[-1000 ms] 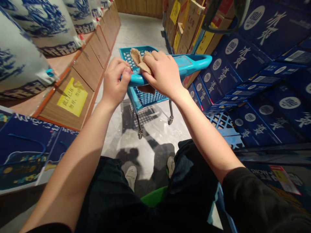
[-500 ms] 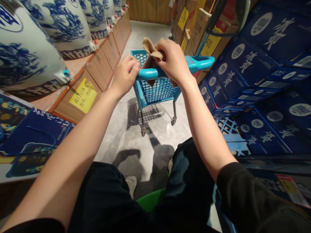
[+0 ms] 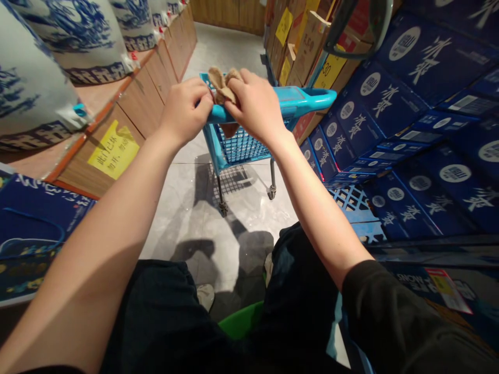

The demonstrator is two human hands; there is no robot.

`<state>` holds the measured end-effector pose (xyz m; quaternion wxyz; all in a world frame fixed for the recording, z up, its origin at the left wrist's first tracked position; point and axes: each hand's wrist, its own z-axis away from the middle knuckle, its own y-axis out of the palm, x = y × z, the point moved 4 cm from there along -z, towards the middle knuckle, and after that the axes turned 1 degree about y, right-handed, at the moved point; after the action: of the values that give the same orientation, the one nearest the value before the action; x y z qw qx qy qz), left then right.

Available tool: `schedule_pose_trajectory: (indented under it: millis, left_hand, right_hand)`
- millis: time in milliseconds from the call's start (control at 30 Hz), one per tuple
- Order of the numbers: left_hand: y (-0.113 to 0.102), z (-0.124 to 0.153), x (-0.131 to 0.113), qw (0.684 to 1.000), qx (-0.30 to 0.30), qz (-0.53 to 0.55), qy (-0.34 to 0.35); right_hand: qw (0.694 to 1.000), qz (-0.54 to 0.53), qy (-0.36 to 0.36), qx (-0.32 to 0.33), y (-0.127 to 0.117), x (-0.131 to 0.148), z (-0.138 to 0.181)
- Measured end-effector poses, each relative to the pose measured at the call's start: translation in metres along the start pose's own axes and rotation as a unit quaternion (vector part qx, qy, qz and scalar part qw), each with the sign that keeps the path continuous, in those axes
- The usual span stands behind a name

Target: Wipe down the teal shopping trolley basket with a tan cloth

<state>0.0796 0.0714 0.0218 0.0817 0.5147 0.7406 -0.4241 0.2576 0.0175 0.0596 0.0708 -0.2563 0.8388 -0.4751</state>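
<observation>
Standing on pale floor tiles (image 3: pixel 177 192) in a shop aisle: one blue shopping cart (image 3: pixel 241 150), mesh-sided, handle end towards the person, small casters beneath two metal legs.

Cloth (image 3: pixel 219 80), one, tan-brown, crumpled; bunched over the left part of the cart's blue handle (image 3: pixel 304 101), with a darker flap hanging below the bar.

Right hand (image 3: pixel 257 106): closed over the cloth, pressing it onto the handle from above. Left hand (image 3: pixel 185 111): fingers curled round the handle's left end, just beside the cloth; whether its fingertips touch the fabric cannot be told. The two hands sit near each other, slightly apart.

Person, in part: black sleeve (image 3: pixel 374 301), dark trousers (image 3: pixel 163 311), light shoes (image 3: pixel 205 296); a green object (image 3: pixel 244 318) between the legs, mostly hidden.

Left side: white jars (image 3: pixel 78 36) with blue decoration and small taps, ranged on a wooden cabinet (image 3: pixel 142 106) bearing a yellow handwritten notice (image 3: pixel 115 149).

Right side: stacked dark-blue cartons (image 3: pixel 393 101) with white lettering; a light-blue lattice crate (image 3: pixel 351 202); farther along, brown cardboard boxes (image 3: pixel 307 44) with yellow signs (image 3: pixel 331 67).
</observation>
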Motion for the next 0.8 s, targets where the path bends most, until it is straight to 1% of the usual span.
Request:
schedule_pose_trajectory:
  millis: [67,133,200,267,367,433,500,600,700,800]
  left_hand:
    - [-0.004,0.007,-0.015,0.999,0.009,-0.031,0.017]
    - [-0.006,0.015,-0.03,0.996,0.016,-0.073,0.036]
    - [-0.007,0.022,-0.041,0.992,0.025,-0.114,0.037]
    - [-0.01,0.026,-0.044,0.989,0.033,-0.141,0.021]
    - [-0.021,0.029,-0.037,0.985,0.02,-0.169,-0.006]
    - [-0.029,0.03,-0.029,0.982,0.005,-0.188,-0.015]
    - [-0.036,0.03,-0.023,0.979,-0.003,-0.204,-0.018]
    - [-0.043,0.03,-0.019,0.977,-0.033,-0.209,-0.015]
    - [-0.043,0.032,-0.015,0.98,-0.059,-0.188,-0.016]
    - [-0.04,0.032,-0.01,0.982,-0.069,-0.172,-0.024]
  right_hand:
    - [0.999,-0.035,0.019,-0.022,-0.003,-0.016,0.0]
    - [0.997,-0.053,0.048,-0.016,-0.008,-0.023,0.003]
    - [0.996,-0.059,0.066,0.004,-0.014,-0.016,0.009]
    - [0.996,-0.057,0.061,0.031,-0.019,-0.001,0.014]
    - [0.995,-0.064,0.033,0.064,-0.024,0.021,0.018]
    - [0.993,-0.082,0.016,0.079,-0.027,0.028,0.017]
    - [0.991,-0.093,0.014,0.091,-0.029,0.027,0.016]
    - [0.991,-0.095,0.043,0.084,-0.031,0.018,0.015]
    - [0.991,-0.102,0.07,0.059,-0.028,0.01,0.014]
    - [0.991,-0.105,0.073,0.038,-0.024,0.008,0.009]
